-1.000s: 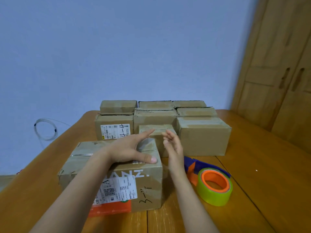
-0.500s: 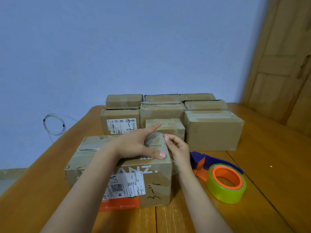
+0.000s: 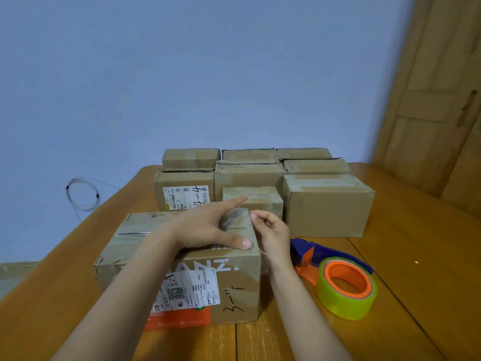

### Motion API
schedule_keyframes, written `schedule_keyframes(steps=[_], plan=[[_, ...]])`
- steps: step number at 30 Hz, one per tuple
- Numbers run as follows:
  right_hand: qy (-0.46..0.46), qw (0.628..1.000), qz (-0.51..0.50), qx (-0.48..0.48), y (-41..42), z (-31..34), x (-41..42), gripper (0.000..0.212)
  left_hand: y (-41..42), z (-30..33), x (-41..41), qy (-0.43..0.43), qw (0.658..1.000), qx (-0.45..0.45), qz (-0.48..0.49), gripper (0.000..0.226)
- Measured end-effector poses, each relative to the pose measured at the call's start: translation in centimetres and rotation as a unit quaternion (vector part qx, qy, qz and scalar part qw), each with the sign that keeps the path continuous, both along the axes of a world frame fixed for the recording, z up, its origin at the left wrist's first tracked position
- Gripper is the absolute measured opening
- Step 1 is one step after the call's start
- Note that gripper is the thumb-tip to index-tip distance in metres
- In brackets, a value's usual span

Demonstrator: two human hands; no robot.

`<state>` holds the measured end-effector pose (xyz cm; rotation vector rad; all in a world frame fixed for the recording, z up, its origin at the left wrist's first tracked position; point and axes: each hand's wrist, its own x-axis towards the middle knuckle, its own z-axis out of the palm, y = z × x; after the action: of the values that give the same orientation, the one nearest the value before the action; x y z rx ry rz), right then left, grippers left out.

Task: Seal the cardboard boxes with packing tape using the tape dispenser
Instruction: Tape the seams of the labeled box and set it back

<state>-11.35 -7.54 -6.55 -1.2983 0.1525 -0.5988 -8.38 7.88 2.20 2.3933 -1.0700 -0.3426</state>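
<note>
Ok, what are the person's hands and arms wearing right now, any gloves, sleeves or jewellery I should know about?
Nothing is worn. The left hand and right hand are bare, without gloves, and no rings, watch or bracelets show. Both forearms are bare down to the bottom edge of the head view; no sleeve is in the frame. Fingernails look short and unpainted.

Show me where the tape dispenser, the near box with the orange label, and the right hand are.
tape dispenser (image 3: pixel 346 287), head view, on the green tape roll's top face.
near box (image 3: pixel 239 282), head view, on its front face.
right hand (image 3: pixel 273 233), head view, on the back of the hand.
</note>
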Motion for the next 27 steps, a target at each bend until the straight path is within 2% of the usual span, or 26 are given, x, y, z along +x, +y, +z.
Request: schedule_keyframes(steps=[6, 10, 16, 21, 24, 27], plan=[[-0.009, 0.996, -0.073, -0.058, 0.5, 0.1, -0.2, 0.022, 0.0, 0.1, -0.1, 0.012, 1.000, -0.009, 0.008, 0.113], [-0.005, 0.997, -0.038, -0.065, 0.2, 0.0, -1.3, 0.026, -0.1, 0.0, -0.1, 0.027, 0.999, -0.020, 0.018, 0.114], [0.004, 0.996, 0.023, -0.088, 0.3, -0.3, -2.7, 0.050, -0.3, 0.0, 0.1, 0.034, 0.999, -0.014, 0.024, 0.118], [0.001, 0.996, 0.014, -0.091, -0.3, -0.9, -3.9, 0.049, -0.2, -0.1, 0.3, 0.024, 0.999, -0.008, 0.023, 0.117], [-0.010, 0.997, 0.010, -0.074, -0.5, -1.0, -3.6, 0.037, -0.2, -0.2, 0.3, 0.022, 1.000, -0.009, 0.017, 0.117], [-0.007, 0.996, 0.061, -0.060, -0.3, -0.9, -3.0, 0.046, -0.2, -0.3, 0.4, 0.028, 0.999, -0.013, 0.017, 0.116]])
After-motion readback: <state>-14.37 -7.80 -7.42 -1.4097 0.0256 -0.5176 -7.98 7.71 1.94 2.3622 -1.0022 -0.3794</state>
